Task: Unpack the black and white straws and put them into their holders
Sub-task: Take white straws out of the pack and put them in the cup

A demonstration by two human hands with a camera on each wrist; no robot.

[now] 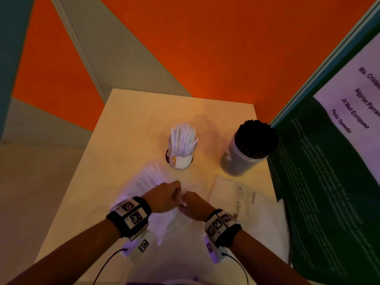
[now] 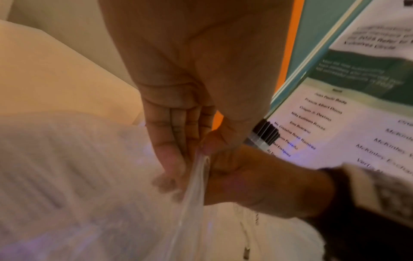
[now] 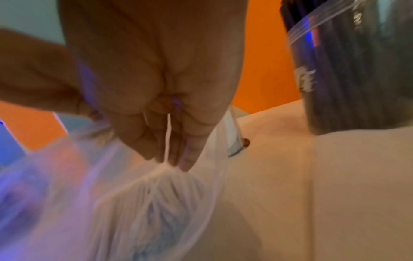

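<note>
A: Straws, white ones, still lie sealed in the clear packet (image 1: pixel 144 182) at lower centre of the bench (image 1: pixel 127 124).
B: Both hands pinch its edge, left hand (image 1: pixel 164 195) and right hand (image 1: pixel 193 204) touching.
A: Opening step, I'd judge; next, tear, then fill the white holder (image 1: pixel 182 149) at centre frame.
</note>
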